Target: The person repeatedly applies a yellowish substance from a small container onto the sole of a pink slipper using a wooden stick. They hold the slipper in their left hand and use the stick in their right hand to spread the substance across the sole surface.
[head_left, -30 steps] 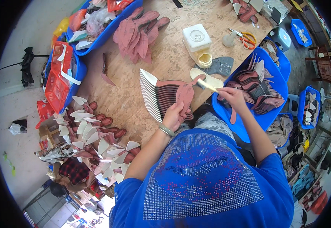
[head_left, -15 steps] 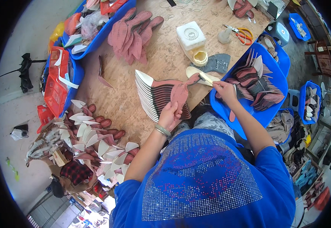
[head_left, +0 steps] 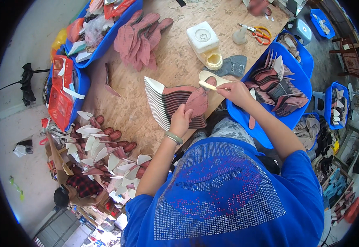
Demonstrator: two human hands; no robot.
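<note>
My left hand (head_left: 180,120) is closed on the edge of a pink insole (head_left: 197,102), its fingers over a fanned row of similar pink pieces with white tips (head_left: 154,99) at the table's front edge. My right hand (head_left: 236,94) pinches a slim cream stick-like tool (head_left: 209,85), whose end lies over the narrow end of that insole. Whether its tip is a brush cannot be made out now. Just behind it is a pale, rounded, sole-shaped piece (head_left: 204,75), partly covered. A yellowed white container (head_left: 214,61) stands beyond, beside a dark grey curved piece (head_left: 233,66).
A blue bin (head_left: 298,88) of stacked pink pieces is at my right. Orange-handled scissors (head_left: 261,35) and a small translucent bottle (head_left: 240,36) lie farther back. Pink pieces (head_left: 140,41) are heaped far left; white-tipped ones (head_left: 105,144) crowd near left. A person in plaid (head_left: 84,185) is lower left.
My right hand has moved slightly left, bringing the cream tool over the narrow end of the insole. My left hand has shifted slightly left and keeps its hold.
</note>
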